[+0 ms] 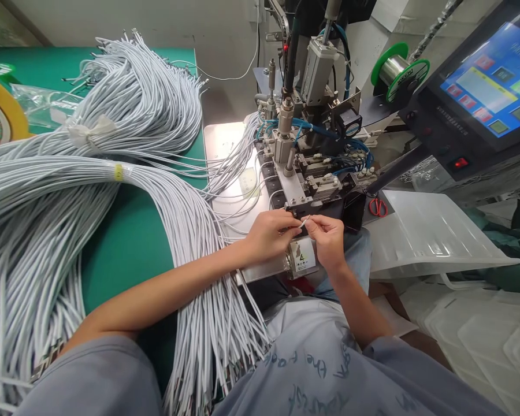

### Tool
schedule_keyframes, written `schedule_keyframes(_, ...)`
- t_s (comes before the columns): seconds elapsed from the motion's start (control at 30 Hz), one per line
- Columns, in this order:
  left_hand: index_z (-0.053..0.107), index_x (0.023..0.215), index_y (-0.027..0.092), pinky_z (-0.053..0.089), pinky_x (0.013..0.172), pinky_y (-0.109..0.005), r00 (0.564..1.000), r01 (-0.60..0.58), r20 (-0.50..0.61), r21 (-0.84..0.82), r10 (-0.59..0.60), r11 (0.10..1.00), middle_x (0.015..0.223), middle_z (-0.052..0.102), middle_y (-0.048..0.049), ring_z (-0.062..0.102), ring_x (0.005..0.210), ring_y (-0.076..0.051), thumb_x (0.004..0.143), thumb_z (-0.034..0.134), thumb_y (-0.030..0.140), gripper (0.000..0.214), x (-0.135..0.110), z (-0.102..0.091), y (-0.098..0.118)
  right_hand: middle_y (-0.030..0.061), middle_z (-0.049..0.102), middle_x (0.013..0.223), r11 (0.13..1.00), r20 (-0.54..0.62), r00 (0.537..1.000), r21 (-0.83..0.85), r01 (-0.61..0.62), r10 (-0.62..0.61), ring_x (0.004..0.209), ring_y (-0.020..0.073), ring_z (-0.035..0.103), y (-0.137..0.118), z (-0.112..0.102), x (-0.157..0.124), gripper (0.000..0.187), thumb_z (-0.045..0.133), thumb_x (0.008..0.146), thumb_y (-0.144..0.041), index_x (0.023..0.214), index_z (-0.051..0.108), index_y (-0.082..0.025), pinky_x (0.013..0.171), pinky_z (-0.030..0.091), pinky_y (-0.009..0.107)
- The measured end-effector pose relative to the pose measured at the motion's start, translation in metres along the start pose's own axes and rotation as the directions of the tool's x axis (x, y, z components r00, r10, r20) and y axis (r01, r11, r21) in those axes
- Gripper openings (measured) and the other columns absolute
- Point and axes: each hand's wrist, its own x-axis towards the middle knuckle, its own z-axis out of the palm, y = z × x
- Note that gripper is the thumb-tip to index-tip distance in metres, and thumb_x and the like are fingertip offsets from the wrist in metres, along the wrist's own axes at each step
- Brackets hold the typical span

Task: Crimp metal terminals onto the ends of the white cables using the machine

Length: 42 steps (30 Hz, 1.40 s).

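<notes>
My left hand and my right hand meet just in front of the small machine. Both pinch the end of one thin white wire between thumb and fingers, the tip showing between them. The hands hover over the machine's metal front plate and a yellow warning label. Large bundles of white wires lie on the green mat under my left forearm, some spilling over the table edge.
A touchscreen panel stands at the right with a solder spool beside it. Red-handled scissors lie by a white plastic tray. A yellow tape roll is at the far left.
</notes>
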Motion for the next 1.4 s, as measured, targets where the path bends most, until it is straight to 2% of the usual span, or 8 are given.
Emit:
schedule_keyframes(0.1, 0.068, 0.084, 0.014, 0.039, 0.055, -0.023, 0.996, -0.077, 0.051, 0.167, 0.07, 0.983, 0.064, 0.059, -0.0023, 0.049, 0.059, -0.012, 0.088, 0.045, 0.016, 0.023, 0.001, -0.003, -0.001, -0.0008, 0.051, 0.054, 0.974, -0.043, 0.991, -0.198, 0.112, -0.123, 0.053, 0.0129, 0.046, -0.003, -0.001, -0.001, 0.018, 0.06, 0.076, -0.032, 0.074, 0.071, -0.018, 0.056, 0.041, 0.029)
schedule_keyframes(0.23, 0.066, 0.089, 0.012, 0.041, 0.061, -0.027, 0.967, -0.23, 0.201, 0.411, 0.159, 0.882, 0.071, 0.059, -0.0055, 0.049, 0.066, -0.015, 0.082, 0.038, 0.005, 0.03, 0.003, -0.008, -0.004, -0.0047, 0.034, 0.047, 0.881, 0.137, 0.979, -0.432, 0.195, -0.15, 0.048, 0.0096, 0.033, -0.011, -0.014, 0.007, 0.02, 0.057, 0.077, -0.028, 0.065, 0.067, -0.017, 0.051, 0.034, 0.027)
schedule_keyframes(0.33, 0.067, 0.085, 0.014, 0.04, 0.06, -0.026, 0.974, -0.17, 0.207, 0.378, 0.095, 0.91, 0.071, 0.059, -0.0047, 0.05, 0.069, -0.015, 0.08, 0.042, 0.005, 0.027, 0.002, -0.007, -0.006, -0.0056, 0.031, 0.047, 0.904, 0.178, 0.979, -0.395, 0.162, -0.098, 0.047, 0.0086, 0.03, -0.009, -0.017, 0.011, 0.02, 0.057, 0.076, -0.029, 0.063, 0.065, -0.016, 0.049, 0.032, 0.025)
schedule_keyframes(0.47, 0.068, 0.084, 0.016, 0.039, 0.059, -0.025, 0.988, -0.007, 0.151, 0.22, -0.027, 0.976, 0.069, 0.06, -0.0025, 0.053, 0.068, -0.014, 0.086, 0.047, 0.015, 0.021, 0.0, 0.001, -0.006, -0.0039, 0.039, 0.048, 0.957, 0.038, 0.995, -0.274, 0.097, -0.09, 0.046, 0.009, 0.032, 0.001, -0.01, 0.008, 0.022, 0.058, 0.074, -0.035, 0.065, 0.066, -0.017, 0.047, 0.03, 0.026)
schedule_keyframes(0.57, 0.069, 0.088, 0.016, 0.04, 0.06, -0.024, 0.98, 0.029, 0.19, 0.173, -0.063, 0.985, 0.071, 0.062, -0.0023, 0.057, 0.069, -0.013, 0.089, 0.048, 0.021, 0.022, -0.001, 0.005, -0.006, -0.0019, 0.047, 0.05, 0.974, -0.015, 0.999, -0.222, 0.038, -0.043, 0.047, 0.0101, 0.037, 0.007, -0.007, 0.006, 0.023, 0.06, 0.072, -0.038, 0.067, 0.068, -0.017, 0.047, 0.032, 0.026)
schedule_keyframes(0.77, 0.06, 0.115, 0.015, 0.04, 0.054, -0.025, 0.904, -0.035, 0.406, 0.376, -0.13, 0.926, 0.087, 0.061, -0.0064, 0.059, 0.065, -0.014, 0.088, 0.041, 0.013, 0.033, 0.003, 0.003, -0.004, 0.0014, 0.061, 0.061, 0.975, 0.029, 0.998, -0.217, -0.052, 0.06, 0.058, 0.014, 0.051, 0.026, -0.023, 0.016, 0.02, 0.06, 0.072, -0.036, 0.073, 0.069, -0.018, 0.057, 0.043, 0.028)
schedule_keyframes(0.93, 0.054, 0.122, 0.012, 0.042, 0.053, -0.026, 0.847, -0.121, 0.505, 0.484, -0.163, 0.867, 0.098, 0.059, -0.0116, 0.063, 0.074, -0.019, 0.08, 0.041, 0.005, 0.044, 0.004, 0.004, -0.009, 0.0042, 0.067, 0.075, 0.976, 0.084, 0.984, -0.165, -0.14, 0.155, 0.065, 0.0147, 0.057, 0.038, -0.035, 0.026, 0.021, 0.06, 0.07, -0.034, 0.079, 0.067, -0.017, 0.063, 0.047, 0.028)
schedule_keyframes(1.4, 0.046, 0.132, 0.019, 0.046, 0.055, -0.028, 0.819, -0.17, 0.556, 0.472, -0.142, 0.865, 0.093, 0.059, -0.0085, 0.063, 0.07, -0.018, 0.084, 0.04, 0.01, 0.049, 0.001, 0.002, -0.011, -0.0021, 0.056, 0.059, 0.964, 0.193, 0.946, -0.109, -0.242, 0.259, 0.054, 0.011, 0.049, 0.044, -0.027, 0.03, 0.02, 0.062, 0.067, -0.036, 0.066, 0.06, -0.017, 0.056, 0.04, 0.026)
